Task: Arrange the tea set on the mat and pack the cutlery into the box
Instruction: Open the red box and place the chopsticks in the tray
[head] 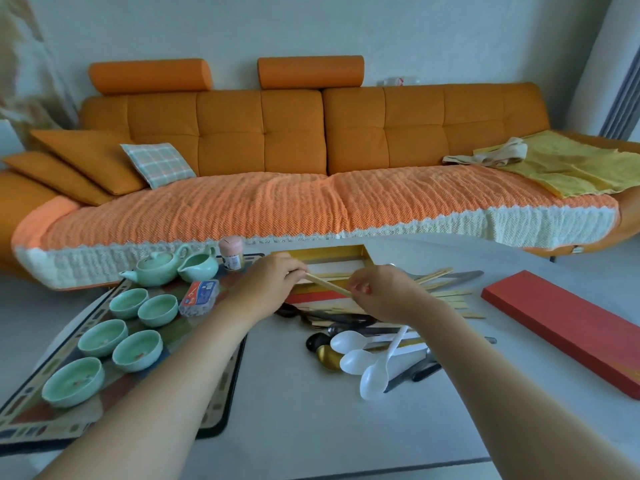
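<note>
Both hands hold a pair of wooden chopsticks [327, 285] over the open gold-lined box [325, 257]. My left hand [273, 277] pinches their far end and my right hand [377, 289] pinches the near end. On the patterned mat [214, 403] stand a green teapot [157, 268], a green pitcher [199, 267] and several green cups [104, 337]. Loose cutlery lies on the table: more chopsticks [446, 292], white plastic spoons [356, 358], dark and gold spoons [322, 348], knives [415, 370].
The red box lid [568, 323] lies at the right on the white table [311, 427]. A pink jar [231, 253] and a small clear box of toothpicks [199, 297] sit by the tea set. An orange sofa [311, 140] runs behind the table.
</note>
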Demonstrator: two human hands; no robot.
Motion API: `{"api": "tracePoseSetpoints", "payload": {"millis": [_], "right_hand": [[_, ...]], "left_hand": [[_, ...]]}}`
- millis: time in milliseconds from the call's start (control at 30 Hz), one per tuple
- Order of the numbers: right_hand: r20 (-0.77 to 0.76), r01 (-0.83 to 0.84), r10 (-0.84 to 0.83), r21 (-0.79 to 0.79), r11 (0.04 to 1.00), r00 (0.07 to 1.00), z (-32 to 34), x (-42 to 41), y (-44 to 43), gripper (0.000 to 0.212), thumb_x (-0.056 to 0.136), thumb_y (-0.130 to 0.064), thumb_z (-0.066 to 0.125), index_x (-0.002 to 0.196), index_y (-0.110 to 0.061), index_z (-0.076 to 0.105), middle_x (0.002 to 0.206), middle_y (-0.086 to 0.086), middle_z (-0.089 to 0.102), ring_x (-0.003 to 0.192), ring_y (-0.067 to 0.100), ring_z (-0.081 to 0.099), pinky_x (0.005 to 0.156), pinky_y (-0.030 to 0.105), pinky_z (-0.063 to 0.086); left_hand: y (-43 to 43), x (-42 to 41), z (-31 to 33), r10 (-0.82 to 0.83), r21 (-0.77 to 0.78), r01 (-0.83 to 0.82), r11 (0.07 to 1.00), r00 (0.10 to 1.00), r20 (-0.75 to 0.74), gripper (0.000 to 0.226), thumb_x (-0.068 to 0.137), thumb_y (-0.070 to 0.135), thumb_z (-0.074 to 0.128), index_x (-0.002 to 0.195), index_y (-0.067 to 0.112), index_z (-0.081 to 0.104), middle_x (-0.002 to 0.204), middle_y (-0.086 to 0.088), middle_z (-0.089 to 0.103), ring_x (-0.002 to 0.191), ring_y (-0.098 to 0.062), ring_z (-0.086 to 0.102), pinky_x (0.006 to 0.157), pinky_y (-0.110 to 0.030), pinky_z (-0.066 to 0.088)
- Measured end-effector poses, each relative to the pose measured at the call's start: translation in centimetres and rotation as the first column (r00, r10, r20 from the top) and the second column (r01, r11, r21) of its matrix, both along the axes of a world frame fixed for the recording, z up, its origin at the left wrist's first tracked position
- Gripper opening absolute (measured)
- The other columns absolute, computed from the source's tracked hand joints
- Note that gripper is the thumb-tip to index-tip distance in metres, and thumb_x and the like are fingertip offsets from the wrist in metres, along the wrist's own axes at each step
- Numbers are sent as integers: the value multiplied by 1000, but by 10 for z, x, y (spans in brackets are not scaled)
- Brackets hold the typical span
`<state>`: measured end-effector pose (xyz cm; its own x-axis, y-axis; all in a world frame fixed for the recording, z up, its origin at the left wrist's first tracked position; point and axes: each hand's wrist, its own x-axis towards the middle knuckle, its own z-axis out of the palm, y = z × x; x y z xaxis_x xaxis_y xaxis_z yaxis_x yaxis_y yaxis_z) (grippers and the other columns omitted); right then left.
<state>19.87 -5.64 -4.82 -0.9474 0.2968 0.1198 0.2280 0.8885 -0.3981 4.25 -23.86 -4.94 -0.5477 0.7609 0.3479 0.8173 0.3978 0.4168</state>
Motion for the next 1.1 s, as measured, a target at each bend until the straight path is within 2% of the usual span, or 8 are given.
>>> {"api": "tracePoseSetpoints", "payload": {"millis": [133, 300, 467, 600, 800, 900, 1000, 1100], "right_hand": [[2, 9, -9, -91, 996, 1000, 1, -16, 5, 20, 97, -30, 50, 102, -35, 69, 85, -11, 66, 72, 14, 64, 66, 34, 56], [-70, -30, 15, -210, 977, 997, 3, -32, 6, 21, 95, -19, 51, 89, -27, 70, 83, 4, 65, 75, 25, 61, 65, 36, 48], [-210, 48, -45, 8, 999, 977, -3, -51, 13, 26, 100, -15, 47, 114, -17, 70, 104, 1, 54, 98, 22, 52, 81, 32, 41], [-280, 170, -157, 23, 985, 947, -7, -55, 25, 27, 98, -14, 51, 109, -25, 73, 100, -4, 56, 102, 21, 52, 87, 38, 45], [-151, 234, -227, 28, 972, 962, -24, -70, 18, 28, 96, -16, 55, 103, -34, 75, 111, -8, 70, 108, 19, 58, 101, 41, 43], [-104, 258, -256, 5, 966, 961, -21, -73, 15, 28, 98, -22, 50, 109, -34, 73, 112, -7, 70, 98, 17, 60, 101, 42, 44], [-46, 226, -223, 78, 971, 974, -23, -70, 11, 34, 100, -28, 38, 112, -30, 70, 85, -9, 67, 81, 15, 57, 104, 41, 36], [-3, 200, -202, 166, 966, 979, -25, -65, 6, 48, 101, -41, 30, 90, -18, 71, 71, -1, 65, 76, 15, 59, 107, 42, 23]], "left_hand": [[-18, -9, 3, 105, 128, -115, 985, 991, 82, 17, 98, 22, 57, 102, 22, 74, 98, 9, 65, 93, -9, 59, 83, -28, 45], [-32, -17, -7, 272, 204, -305, 930, 946, 173, 22, 100, 20, 49, 106, 19, 71, 92, 11, 63, 87, -10, 57, 67, -22, 38], [-23, -30, -21, 260, 197, -264, 944, 965, 45, 20, 98, 21, 53, 106, 21, 71, 104, 5, 65, 98, -15, 57, 81, -32, 45], [-16, -33, -27, 167, 66, -161, 985, 983, -81, 25, 96, 24, 56, 119, 26, 65, 115, 6, 57, 113, -18, 49, 91, -41, 46], [-6, -23, -41, -6, -180, -30, 983, 980, -198, 44, 99, 41, 47, 141, 26, 49, 144, 9, 47, 133, -14, 39, 109, -36, 31], [-1, -23, -45, -17, -294, -47, 955, 977, -212, 50, 98, 49, 44, 143, 28, 43, 146, 8, 47, 135, -17, 37, 110, -40, 28], [3, -24, -43, 6, -303, -70, 950, 978, -208, 51, 97, 51, 43, 143, 27, 46, 147, 7, 45, 136, -18, 37, 112, -39, 23], [7, -21, -39, 42, -223, -94, 970, 973, -226, 45, 97, 50, 44, 135, 29, 54, 138, 9, 47, 129, -16, 42, 107, -39, 28]]}}
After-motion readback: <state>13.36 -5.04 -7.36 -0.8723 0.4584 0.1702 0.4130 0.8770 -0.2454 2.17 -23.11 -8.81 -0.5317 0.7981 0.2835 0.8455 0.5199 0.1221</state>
